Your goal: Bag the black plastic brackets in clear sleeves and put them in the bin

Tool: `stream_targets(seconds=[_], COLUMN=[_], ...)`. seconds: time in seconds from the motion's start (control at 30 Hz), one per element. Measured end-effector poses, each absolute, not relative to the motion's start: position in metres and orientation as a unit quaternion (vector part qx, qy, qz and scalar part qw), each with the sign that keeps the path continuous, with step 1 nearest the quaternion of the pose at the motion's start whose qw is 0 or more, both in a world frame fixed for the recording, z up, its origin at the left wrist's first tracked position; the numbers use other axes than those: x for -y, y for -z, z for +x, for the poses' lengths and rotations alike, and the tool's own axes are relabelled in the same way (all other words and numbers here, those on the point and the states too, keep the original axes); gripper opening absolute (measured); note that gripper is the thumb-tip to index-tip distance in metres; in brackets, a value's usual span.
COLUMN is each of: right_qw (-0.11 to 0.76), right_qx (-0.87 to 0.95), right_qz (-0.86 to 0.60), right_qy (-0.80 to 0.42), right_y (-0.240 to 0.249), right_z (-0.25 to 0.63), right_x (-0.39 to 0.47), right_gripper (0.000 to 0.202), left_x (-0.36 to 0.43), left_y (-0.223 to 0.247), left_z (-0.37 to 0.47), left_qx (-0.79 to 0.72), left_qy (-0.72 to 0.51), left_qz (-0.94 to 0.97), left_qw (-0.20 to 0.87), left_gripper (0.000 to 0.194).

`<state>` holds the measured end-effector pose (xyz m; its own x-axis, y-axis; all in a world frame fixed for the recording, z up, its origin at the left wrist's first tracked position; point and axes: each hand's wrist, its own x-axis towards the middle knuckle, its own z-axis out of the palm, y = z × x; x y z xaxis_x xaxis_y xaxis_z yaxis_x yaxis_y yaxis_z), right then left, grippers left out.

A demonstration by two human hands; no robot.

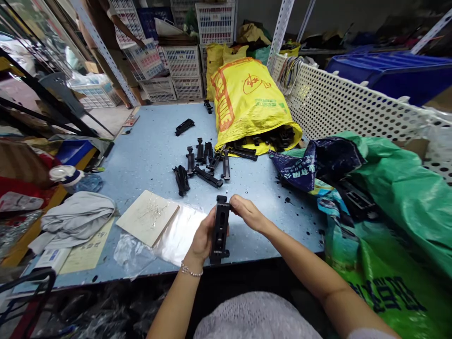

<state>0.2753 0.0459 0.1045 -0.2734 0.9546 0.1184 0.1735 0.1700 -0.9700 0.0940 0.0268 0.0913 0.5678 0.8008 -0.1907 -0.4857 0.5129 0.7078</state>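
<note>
A long black slotted plastic part [219, 230] stands nearly upright at the table's front edge. My left hand [204, 238] grips it from the left side, a bracelet on the wrist. Beside its upper end, my right hand [247, 212] has its fingers pressed together; what they hold, if anything, is too small to tell. Several similar black parts [208, 178] lie loosely beyond my hands, and more show in the mouth of a yellow sack [252, 94].
Left on the blue table [151, 127] are a beige board [146, 216] with tiny pieces, clear plastic bags and a grey cloth [76, 219]. Green bags [399, 188] bulge on the right before a white perforated panel [335, 99]. A person [113, 42] stands behind, at the upper left.
</note>
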Motion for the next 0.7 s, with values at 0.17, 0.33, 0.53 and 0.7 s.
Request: stream_targets(seconds=[0.17,0.33,0.53,0.7], right_qw=[0.367,0.256,0.314,0.344], right_qx=[0.566,0.544,0.508,0.519], right_qz=[-0.475,-0.663,-0.708,-0.620], right_qy=[-0.566,-0.446,-0.377,-0.477], right_y=[-0.089,-0.072,-0.085,-0.071], right_z=[0.262,0.273,0.291,0.286], right_x=[-0.044,-0.114,-0.195,-0.139], right_gripper=[0.053,0.035,0.026,0.045], left_x=[-0.028,-0.024,-0.013,-0.058], left_y=[-0.082,-0.045,-0.009,-0.034], left_z=[0.087,0.117,0.167,0.135], left_qx=[-0.382,-0.507,-0.559,-0.452], left_qy=[-0.410,-0.381,-0.282,-0.449], left_qz=[0.500,0.576,0.625,0.447], left_qw=[0.660,0.516,0.467,0.627], left_gripper=[0.066,0.078,0.085,0.074])
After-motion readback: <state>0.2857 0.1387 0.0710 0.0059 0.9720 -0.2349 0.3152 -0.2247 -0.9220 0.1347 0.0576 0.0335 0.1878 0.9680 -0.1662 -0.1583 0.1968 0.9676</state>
